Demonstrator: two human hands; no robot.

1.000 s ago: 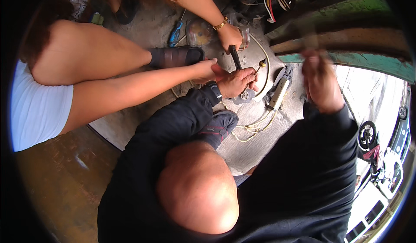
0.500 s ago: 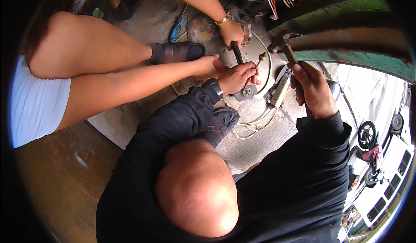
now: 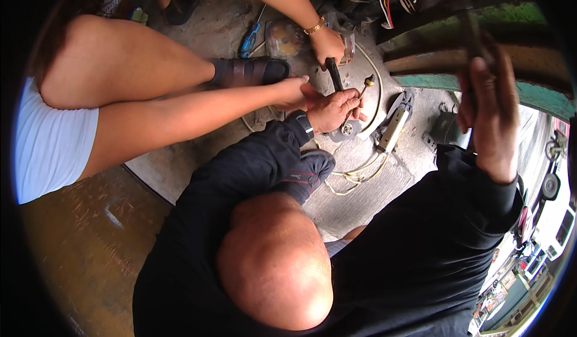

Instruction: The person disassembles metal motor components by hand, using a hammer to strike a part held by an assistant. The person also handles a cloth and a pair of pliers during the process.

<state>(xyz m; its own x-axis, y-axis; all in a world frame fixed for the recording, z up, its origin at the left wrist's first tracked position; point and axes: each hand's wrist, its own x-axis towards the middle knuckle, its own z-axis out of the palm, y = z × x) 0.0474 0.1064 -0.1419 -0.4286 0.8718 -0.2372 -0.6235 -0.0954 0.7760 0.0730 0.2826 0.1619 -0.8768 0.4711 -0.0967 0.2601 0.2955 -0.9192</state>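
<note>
My right hand (image 3: 490, 112) is closed round the handle of a claw hammer (image 3: 473, 33), raised at the right and smeared by motion. My left hand (image 3: 334, 110) grips a thin metal rod (image 3: 362, 97) with a brass-and-black knob at its upper end. The rod's lower end points at a round grey metal part (image 3: 347, 131) on the ground, partly covered by my fingers. Opposite me, a co-worker's hand (image 3: 328, 45) holds a black-handled tool (image 3: 335, 75) that slants down towards the same part. The co-worker's other hand (image 3: 293, 92) is beside my left wrist.
A white power strip (image 3: 392, 131) with a pale cable (image 3: 360, 178) lies right of the part. A blue-handled screwdriver (image 3: 249, 39) and a clear container (image 3: 283, 38) lie farther off. Loose coloured wires (image 3: 390, 0) hang above a green metal edge (image 3: 433, 80). My shoe (image 3: 308, 172) is close by.
My right hand has lifted the hammer up and to the right, away from the part. My left hand and the co-worker's hands keep nearly the same places.
</note>
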